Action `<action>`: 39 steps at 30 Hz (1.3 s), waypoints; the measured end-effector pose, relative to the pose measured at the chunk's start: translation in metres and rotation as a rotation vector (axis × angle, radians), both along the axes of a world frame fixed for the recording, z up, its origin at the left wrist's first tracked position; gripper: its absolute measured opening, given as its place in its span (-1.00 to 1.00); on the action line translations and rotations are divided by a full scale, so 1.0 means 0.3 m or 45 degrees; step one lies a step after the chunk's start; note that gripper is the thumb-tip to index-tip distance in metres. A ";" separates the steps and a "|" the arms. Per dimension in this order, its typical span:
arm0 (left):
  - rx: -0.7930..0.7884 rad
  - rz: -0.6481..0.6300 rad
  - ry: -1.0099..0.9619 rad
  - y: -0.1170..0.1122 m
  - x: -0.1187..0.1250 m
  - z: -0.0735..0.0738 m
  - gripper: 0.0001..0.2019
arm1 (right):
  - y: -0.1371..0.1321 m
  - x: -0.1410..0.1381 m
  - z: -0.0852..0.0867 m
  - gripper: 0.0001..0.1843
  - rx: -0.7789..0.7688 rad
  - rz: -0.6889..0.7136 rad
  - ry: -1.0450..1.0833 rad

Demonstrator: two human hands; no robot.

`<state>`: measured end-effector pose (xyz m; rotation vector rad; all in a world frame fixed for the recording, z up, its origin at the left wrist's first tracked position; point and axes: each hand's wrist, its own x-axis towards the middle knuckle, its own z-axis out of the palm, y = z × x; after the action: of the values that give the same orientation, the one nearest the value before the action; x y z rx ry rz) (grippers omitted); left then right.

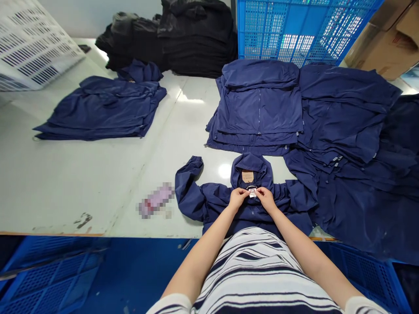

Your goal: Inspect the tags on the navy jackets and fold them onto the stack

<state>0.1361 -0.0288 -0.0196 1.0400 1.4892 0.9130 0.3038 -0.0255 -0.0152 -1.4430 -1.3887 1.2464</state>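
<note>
In the head view, a small white swing tag (252,192) is pinched between the fingertips of the left hand (238,198) and the right hand (266,199). One hand is placed at each side of it, and the hands are not pressed together. The tag is held just below a tan neck label (248,176) and over a navy hooded jacket (252,168), which is laid flat near the front edge of a white table (65,183). The hood is turned away from the wearer of the camera, and a bent sleeve (188,183) is spread out to the left.

A loose heap of navy jackets (347,131) is seen touching the jacket's right side, and a folded navy stack (258,104) lies beyond the hood. A second folded stack (104,107) is placed further left. A blurred pinkish object (156,199) lies just beside the sleeve. Black garments (173,39), a blue plastic crate (304,30), a white crate (32,43) and cardboard boxes (386,39) are seen behind. A striped top (252,270) is worn by the person.
</note>
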 end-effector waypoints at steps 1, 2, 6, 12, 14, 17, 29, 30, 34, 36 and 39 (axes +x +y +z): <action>0.007 0.002 0.009 0.000 -0.001 -0.002 -0.63 | 0.000 0.001 -0.001 -0.55 -0.004 0.004 0.000; 0.015 0.007 0.022 -0.001 -0.001 -0.004 -0.63 | 0.000 0.002 -0.003 -0.54 -0.005 0.008 0.001; 0.036 0.011 0.051 -0.005 -0.002 -0.009 -0.63 | 0.002 0.005 -0.007 -0.53 0.004 0.017 0.008; 0.065 0.004 0.059 -0.005 -0.003 -0.009 -0.64 | 0.001 0.007 -0.002 -0.55 0.003 0.026 0.004; 0.076 -0.004 0.055 -0.003 -0.001 -0.011 -0.65 | -0.001 0.007 -0.003 -0.55 0.012 0.029 -0.004; 0.092 -0.046 0.080 -0.006 0.000 -0.011 -0.66 | 0.001 0.005 -0.009 -0.55 0.021 0.020 -0.001; 0.666 -0.533 0.737 -0.086 -0.063 0.140 -0.89 | 0.092 0.034 0.030 -0.75 0.113 0.276 -0.238; 0.713 -0.554 0.785 -0.076 -0.061 0.158 -0.87 | 0.101 0.040 0.043 -0.77 0.147 0.357 -0.309; 0.728 -0.355 0.869 0.008 -0.054 0.189 -0.81 | 0.164 0.090 0.106 -0.73 0.292 0.247 -0.428; 0.648 -0.156 0.785 0.054 -0.067 0.179 -0.79 | 0.200 0.132 0.133 -0.66 0.344 -0.008 -0.471; 0.525 0.055 0.705 0.086 -0.108 0.149 -0.68 | 0.225 0.195 0.148 -0.63 0.335 -0.167 -0.607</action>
<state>0.1038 -0.0029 0.0252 1.6666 1.8180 1.0406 0.3625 0.0420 0.0291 -1.6735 -1.6619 0.6257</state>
